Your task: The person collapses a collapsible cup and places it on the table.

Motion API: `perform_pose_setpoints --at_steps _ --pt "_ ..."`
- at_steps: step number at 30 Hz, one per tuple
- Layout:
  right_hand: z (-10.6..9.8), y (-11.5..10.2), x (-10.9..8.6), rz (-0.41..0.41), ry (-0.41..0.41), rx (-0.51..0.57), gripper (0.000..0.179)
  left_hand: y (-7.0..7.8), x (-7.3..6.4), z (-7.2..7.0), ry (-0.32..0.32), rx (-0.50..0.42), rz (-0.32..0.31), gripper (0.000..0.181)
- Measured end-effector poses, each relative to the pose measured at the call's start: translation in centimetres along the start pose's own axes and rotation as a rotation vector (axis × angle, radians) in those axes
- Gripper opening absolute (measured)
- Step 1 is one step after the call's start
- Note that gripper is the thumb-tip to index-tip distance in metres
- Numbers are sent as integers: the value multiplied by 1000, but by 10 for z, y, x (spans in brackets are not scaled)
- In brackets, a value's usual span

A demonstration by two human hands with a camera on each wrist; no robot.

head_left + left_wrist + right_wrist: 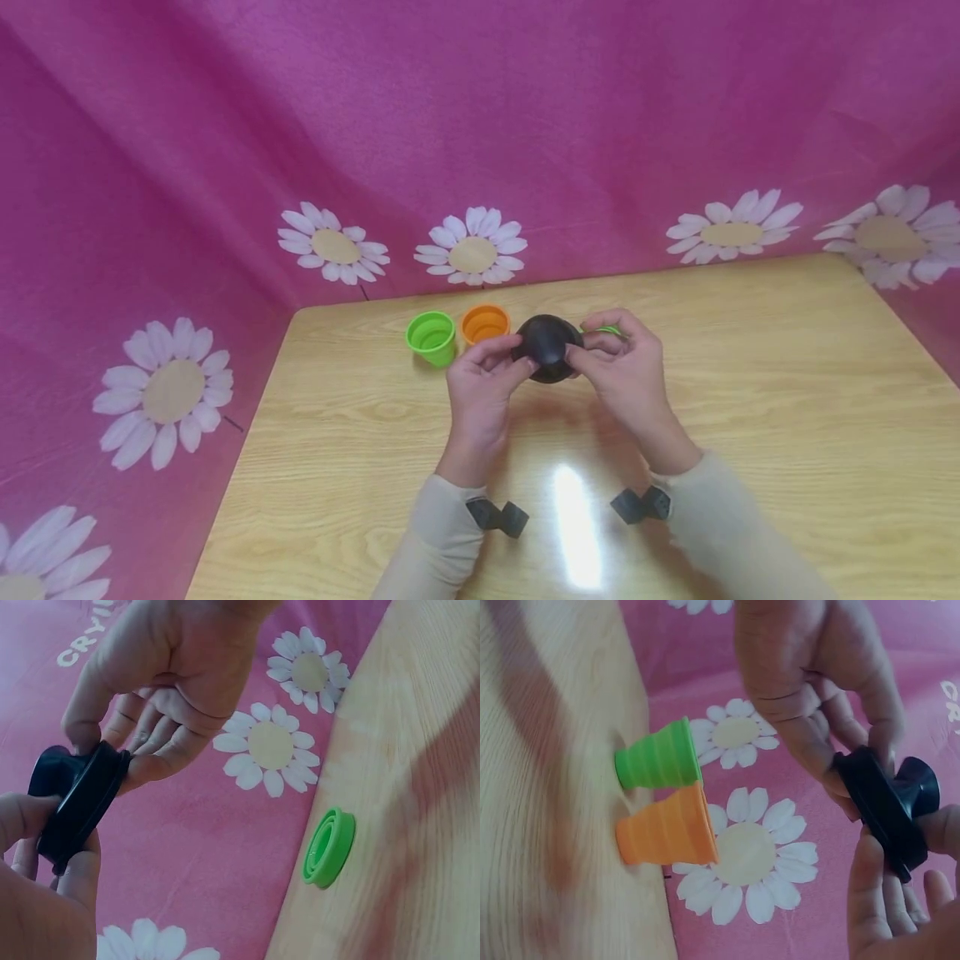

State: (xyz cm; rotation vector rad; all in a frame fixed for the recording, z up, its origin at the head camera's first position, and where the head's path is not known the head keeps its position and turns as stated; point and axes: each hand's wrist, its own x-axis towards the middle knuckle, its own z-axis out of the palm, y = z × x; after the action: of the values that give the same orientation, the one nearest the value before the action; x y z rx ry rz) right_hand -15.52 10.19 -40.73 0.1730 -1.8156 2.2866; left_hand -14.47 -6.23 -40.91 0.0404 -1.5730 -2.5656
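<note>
A black collapsible cup [549, 342], squat and disc-like with a narrower part standing out from one side, is held above the table. My left hand [483, 396] pinches its left edge between thumb and fingers. On the opposite edge, my right hand [633, 383] grips it the same way. Both wrist views show the cup side-on, its wide rim [94, 806] turned away from the narrow part. Behind the hands stand a tall green cup [431, 337] and an orange cup [485, 322]. A flattened green cup [330, 847] is mostly hidden behind my right hand in the head view.
The light wooden table [337, 467] meets a pink cloth [570, 150] with white flowers at its back and left edges. In the right wrist view the green cup [660, 757] and orange cup [667, 829] stand side by side. Glare marks the tabletop between my forearms.
</note>
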Motion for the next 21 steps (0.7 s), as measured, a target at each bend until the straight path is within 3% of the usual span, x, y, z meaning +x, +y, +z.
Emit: perform_pose_setpoints --at_steps 10,17,21 --pt "7 1 -4 -164 41 -110 18 -4 0 4 35 114 122 17" --pt "4 1 -2 -258 -37 -198 19 -1 1 -2 -54 204 260 19" --pt "2 1 -2 -319 -100 -249 24 1 2 -5 -140 266 344 23"
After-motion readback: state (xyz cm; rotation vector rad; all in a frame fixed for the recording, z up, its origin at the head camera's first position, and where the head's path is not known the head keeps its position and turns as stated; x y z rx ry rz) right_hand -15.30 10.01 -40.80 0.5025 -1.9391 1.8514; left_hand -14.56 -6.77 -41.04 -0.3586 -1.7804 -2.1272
